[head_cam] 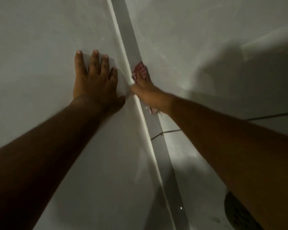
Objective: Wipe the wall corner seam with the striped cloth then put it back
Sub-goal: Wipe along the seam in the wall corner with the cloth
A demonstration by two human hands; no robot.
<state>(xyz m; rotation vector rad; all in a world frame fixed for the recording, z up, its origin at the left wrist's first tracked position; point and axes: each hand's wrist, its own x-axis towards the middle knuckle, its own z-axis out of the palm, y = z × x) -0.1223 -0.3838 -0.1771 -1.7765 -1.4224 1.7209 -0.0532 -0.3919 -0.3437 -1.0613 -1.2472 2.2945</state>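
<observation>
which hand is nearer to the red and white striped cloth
Right. The right hand grips the red and white striped cloth and presses it into the grey corner seam. The left hand lies flat on the white wall across the seam, not touching the cloth.

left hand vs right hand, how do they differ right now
The left hand lies flat and open on the wall, fingers spread, holding nothing. The right hand is closed on the striped cloth, pressing it into the corner seam. Both arms reach up, one on each side of that seam.
</observation>
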